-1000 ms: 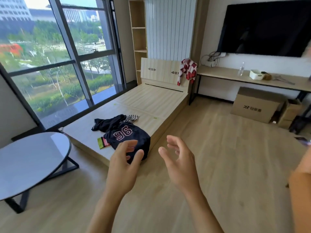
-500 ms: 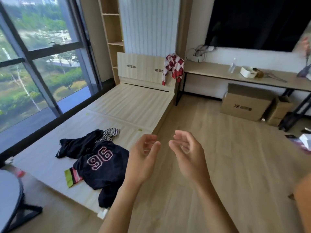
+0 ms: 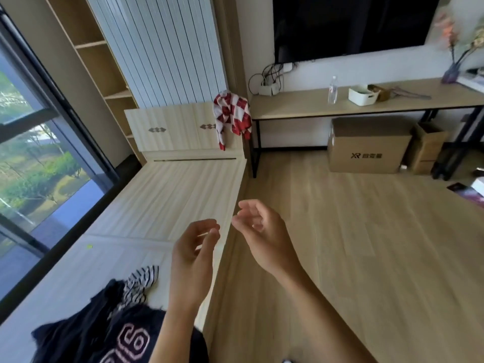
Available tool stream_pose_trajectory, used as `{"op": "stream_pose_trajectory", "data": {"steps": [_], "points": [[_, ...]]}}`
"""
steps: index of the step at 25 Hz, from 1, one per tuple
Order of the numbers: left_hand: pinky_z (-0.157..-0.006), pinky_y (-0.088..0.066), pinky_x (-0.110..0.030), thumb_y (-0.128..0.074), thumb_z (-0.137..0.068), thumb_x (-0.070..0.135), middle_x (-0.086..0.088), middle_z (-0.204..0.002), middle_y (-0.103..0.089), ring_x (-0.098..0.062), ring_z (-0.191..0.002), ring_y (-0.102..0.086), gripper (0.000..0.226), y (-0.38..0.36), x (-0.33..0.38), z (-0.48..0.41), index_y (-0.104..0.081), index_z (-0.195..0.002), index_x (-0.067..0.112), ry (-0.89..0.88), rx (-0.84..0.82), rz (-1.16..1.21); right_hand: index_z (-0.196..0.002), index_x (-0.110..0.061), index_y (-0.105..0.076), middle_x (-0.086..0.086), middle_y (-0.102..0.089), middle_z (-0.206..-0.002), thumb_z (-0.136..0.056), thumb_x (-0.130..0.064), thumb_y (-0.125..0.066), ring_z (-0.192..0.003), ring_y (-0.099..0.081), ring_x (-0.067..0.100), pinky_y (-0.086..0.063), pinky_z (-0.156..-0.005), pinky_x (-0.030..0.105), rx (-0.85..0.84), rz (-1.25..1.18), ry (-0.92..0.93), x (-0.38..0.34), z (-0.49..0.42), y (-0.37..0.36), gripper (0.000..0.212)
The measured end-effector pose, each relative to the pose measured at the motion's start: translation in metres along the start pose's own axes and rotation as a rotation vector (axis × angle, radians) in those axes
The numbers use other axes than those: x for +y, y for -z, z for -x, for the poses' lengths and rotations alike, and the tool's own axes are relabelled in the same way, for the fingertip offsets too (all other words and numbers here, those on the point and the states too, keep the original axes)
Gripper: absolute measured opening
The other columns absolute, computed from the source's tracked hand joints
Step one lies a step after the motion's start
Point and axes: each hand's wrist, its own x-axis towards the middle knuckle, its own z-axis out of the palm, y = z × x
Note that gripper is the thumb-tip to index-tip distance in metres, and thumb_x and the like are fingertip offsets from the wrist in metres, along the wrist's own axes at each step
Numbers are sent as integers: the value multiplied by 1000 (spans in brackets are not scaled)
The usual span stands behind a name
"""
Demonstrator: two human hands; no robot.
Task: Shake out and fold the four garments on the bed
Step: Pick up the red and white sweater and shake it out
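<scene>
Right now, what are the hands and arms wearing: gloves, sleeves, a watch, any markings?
Nothing is worn. The left hand and the right hand are bare, with no gloves, rings or markings showing. The left forearm and the right forearm are bare too, down to the picture's lower edge: no sleeve, watch or band in view.

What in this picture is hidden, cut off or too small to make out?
Head view only:
- dark numbered shirt: bottom edge cuts it off, left arm covers part.
- striped garment: mostly under black cloth.
- bottle label on the desk: too small.
- how many garments lie there: cannot tell.
</scene>
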Motion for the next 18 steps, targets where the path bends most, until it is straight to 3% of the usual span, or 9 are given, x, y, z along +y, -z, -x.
{"op": "stream_pose_trajectory", "data": {"steps": [8,14,18], "points": [[-85,-58,-38,-57,-95,36,12,-101,-75,-7,-98,-71,18,-73,-13,-251,-71,-104,29,-31,29,47,-118,-32,-61,-12,-70,-106,-94,-42,-66,-102,-65,-1,-53,-88,19,-81,-23,-4,29,-247,-7,26],[-86,-58,-40,-55,-89,41,13,-103,-75,-8,-99,-71,23,-142,-50,-471,-71,-103,31,-48,-22,112,-123,-28,-59,-11,-69,-107,-91,-45,-66,-99,-64,-5,-50,-82,10,-15,35,-11,74,-466,-1,37],[-87,-58,-40,-55,-92,40,14,-103,-75,-7,-100,-70,21,-186,-60,-600,-71,-104,32,-76,-93,107,-120,-24,-62,-8,-70,-103,-93,-34,-68,-97,-65,-3,-49,-82,10,88,20,-30,84,-591,12,30]]}}
